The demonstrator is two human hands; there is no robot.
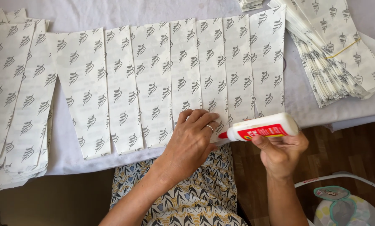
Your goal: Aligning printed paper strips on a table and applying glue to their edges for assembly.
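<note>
right hand (281, 152) gripping glue bottle (260, 127), left hand (191, 140) on paper bags (154, 83)

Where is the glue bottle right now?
In the head view, the glue bottle is in the right hand, low and right of centre, its red tip beside the left hand on the paper bags.

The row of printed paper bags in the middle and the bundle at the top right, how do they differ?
The row of bags is fanned out flat, overlapping side by side, while the bundle is stacked thick and lies at an angle. A yellow rubber band binds the bundle; the row is loose. The left hand presses on the row and the right hand holds a glue bottle at it; the bundle lies untouched. Both share the same white paper with a leaf print.
</note>
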